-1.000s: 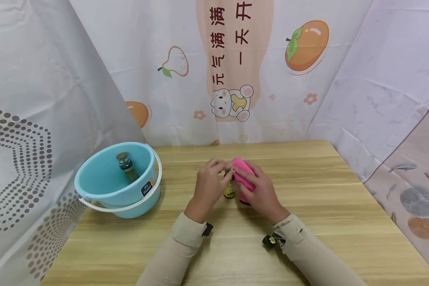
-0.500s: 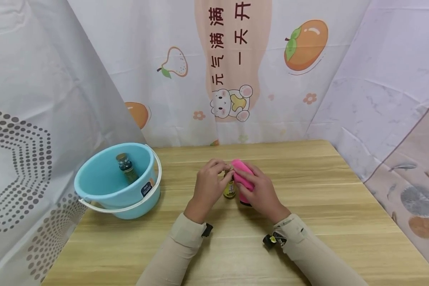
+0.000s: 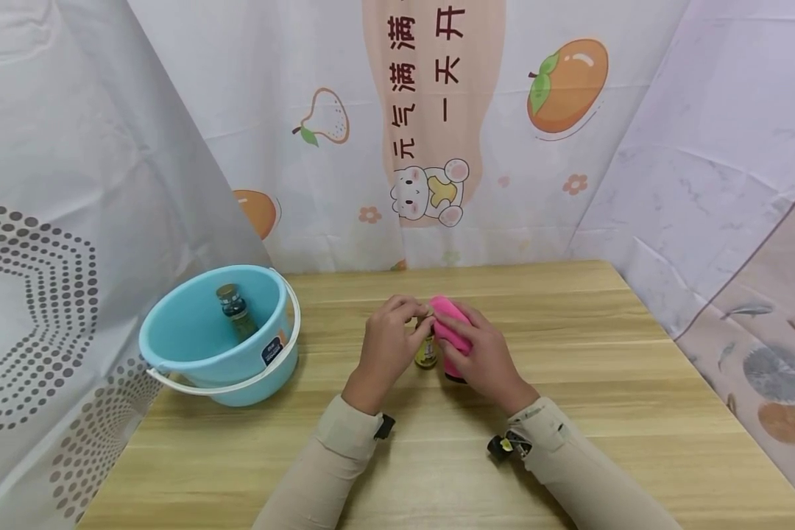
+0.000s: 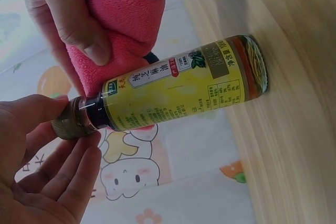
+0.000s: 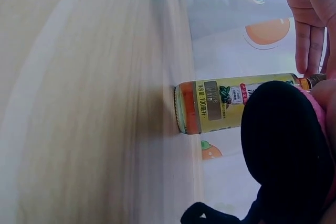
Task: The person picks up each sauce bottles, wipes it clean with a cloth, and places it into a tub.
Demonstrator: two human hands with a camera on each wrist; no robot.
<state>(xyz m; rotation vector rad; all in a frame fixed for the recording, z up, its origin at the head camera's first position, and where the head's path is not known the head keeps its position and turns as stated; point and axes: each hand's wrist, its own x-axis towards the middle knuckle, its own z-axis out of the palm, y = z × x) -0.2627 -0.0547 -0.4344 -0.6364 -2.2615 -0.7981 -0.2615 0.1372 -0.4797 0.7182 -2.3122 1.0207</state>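
Note:
In the head view, a small glass bottle (image 3: 426,355) with a yellow label stands upright on the wooden table. My left hand (image 3: 387,342) pinches its brownish-gold screw cap (image 4: 68,124) between thumb and fingers, as the left wrist view shows. A fuzzy pink cloth pad (image 3: 453,331), bulky and tall, is gripped by my right hand (image 3: 489,361) just right of the bottle. Its pink side lies against or very near the bottle's neck and shoulder. The right wrist view shows the pad's black end (image 5: 286,145) with a black loop, covering part of the label.
A light blue bucket (image 3: 255,383) with a white handle (image 3: 228,388) stands at the table's left. Inside leans a dark glass bottle (image 3: 241,316) with a brownish cap. Printed curtains (image 3: 331,199) hang behind and beside the wooden table (image 3: 570,316).

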